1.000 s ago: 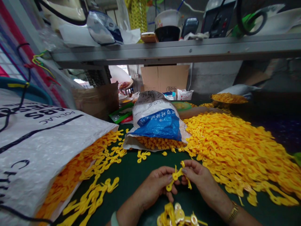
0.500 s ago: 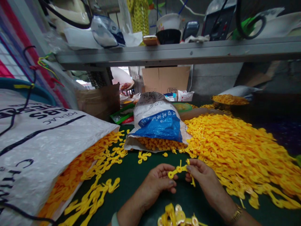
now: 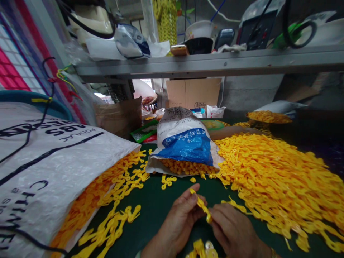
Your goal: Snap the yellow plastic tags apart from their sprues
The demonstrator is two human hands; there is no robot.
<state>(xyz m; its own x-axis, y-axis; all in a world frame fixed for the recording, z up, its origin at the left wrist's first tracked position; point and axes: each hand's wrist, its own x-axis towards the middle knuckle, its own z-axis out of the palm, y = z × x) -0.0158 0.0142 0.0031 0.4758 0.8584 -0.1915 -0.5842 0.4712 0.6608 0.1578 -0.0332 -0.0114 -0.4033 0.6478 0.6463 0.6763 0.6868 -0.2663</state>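
Observation:
In the head view a short yellow plastic link strip (image 3: 202, 205) with round ends spans the gap between my two hands. My left hand (image 3: 180, 220) is closed on its upper end, the thumb pressed near the tip. At its lower end, the fingers of my right hand (image 3: 233, 226) are curled in and pinch it; their tips are partly hidden. Below the hands, at the bottom edge, lies a small cluster of joined yellow pieces (image 3: 199, 249), cut off by the frame. A loose yellow piece (image 3: 236, 205) rests just beyond my right hand.
A large heap of yellow pieces (image 3: 279, 179) covers the right side. At the left, a white sack (image 3: 80, 154) spills more pieces onto the dark green tabletop (image 3: 153, 204). A blue-and-white bag (image 3: 185, 143) of pieces stands ahead, below a metal shelf beam (image 3: 199, 66).
My left hand has closed on the yellow link strip, which has turned to slant down rightward. My right hand has moved lower and right. A yellow piece now lies beyond it. The view has shifted slightly.

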